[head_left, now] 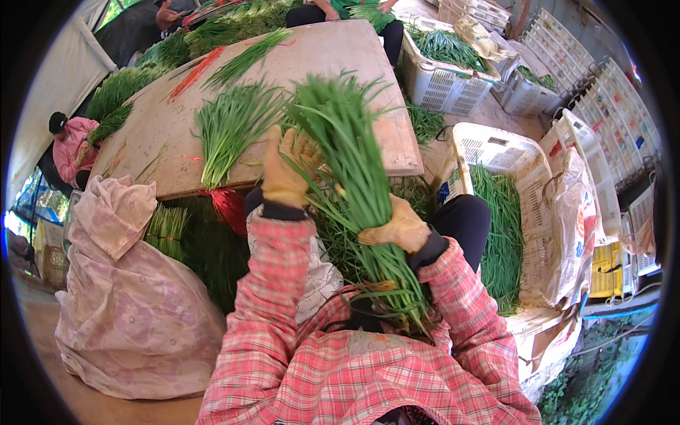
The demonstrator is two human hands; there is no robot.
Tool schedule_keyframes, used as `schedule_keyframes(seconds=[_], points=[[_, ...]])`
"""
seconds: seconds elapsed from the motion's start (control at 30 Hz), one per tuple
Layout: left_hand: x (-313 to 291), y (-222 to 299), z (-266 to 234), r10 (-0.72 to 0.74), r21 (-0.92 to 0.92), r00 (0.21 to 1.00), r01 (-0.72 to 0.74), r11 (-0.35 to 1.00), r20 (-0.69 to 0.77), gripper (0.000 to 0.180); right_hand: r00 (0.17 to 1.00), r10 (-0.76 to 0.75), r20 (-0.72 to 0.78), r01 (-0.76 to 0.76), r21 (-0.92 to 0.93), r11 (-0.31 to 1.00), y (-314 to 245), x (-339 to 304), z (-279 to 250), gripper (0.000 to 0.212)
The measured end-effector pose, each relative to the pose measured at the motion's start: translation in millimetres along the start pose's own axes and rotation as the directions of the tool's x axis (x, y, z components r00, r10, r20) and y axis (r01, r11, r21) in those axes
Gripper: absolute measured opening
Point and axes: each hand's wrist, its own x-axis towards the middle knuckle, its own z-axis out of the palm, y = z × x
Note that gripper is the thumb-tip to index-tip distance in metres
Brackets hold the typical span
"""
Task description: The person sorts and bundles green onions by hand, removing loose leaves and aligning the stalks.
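Observation:
My right hand (398,225), in a yellowish glove, is wrapped round the lower part of a large bunch of garlic chives (347,163). The bunch slants from my lap up over the table's near edge, leafy tops blurred, pale stalk ends by my belly. My left hand (287,166), gloved too, is raised beside the leaves with its fingers stretched out; some loose blades pass in front of it. Just left of it a smaller bunch of chives (230,127) lies on the wooden table (340,53). Red ties (228,207) hang at the near edge.
A white crate (535,205) of loose chives (496,234) stands at my right, another crate (446,88) beyond it. Cloth-covered goods (134,304) are at my left. More chives and red strips (198,71) lie on the table. Co-workers sit at left (71,145) and far side (361,8).

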Motion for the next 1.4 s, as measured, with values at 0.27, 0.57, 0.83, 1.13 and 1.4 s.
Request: schedule_keyframes(seconds=[0.27, 0.57, 0.83, 1.13, 1.4], points=[[-19, 35, 40, -0.119, -0.155, 0.944, 0.173, 0.973, 0.308, 0.089, 0.961, 0.231, -0.149, -0.107, 0.571, 0.814, 14, -6, -67, 0.040], [-3, 36, 192, -0.107, 0.446, 0.521, -0.586, 0.676, 0.847, 0.033, 0.787, -0.522, -0.329, 0.419, -0.337, 0.843, -131, 53, -76, 0.043], [50, 19, 197, 0.003, 0.469, 0.546, -0.722, 0.509, 0.837, 0.031, 0.765, -0.608, -0.212, 0.626, 0.467, 0.625, -93, 122, -105, 0.051], [68, -4, 183, -0.009, 0.549, 0.558, -0.814, 0.190, 0.830, 0.026, 0.573, -0.815, -0.084, 0.473, -0.778, 0.413, -51, 149, -125, 0.023], [40, 54, 183, 0.085, 0.633, 0.637, -0.771, 0.068, 0.766, 0.023, 0.884, -0.449, -0.132, 0.427, -0.164, 0.889, -65, 91, -72, 0.076]])
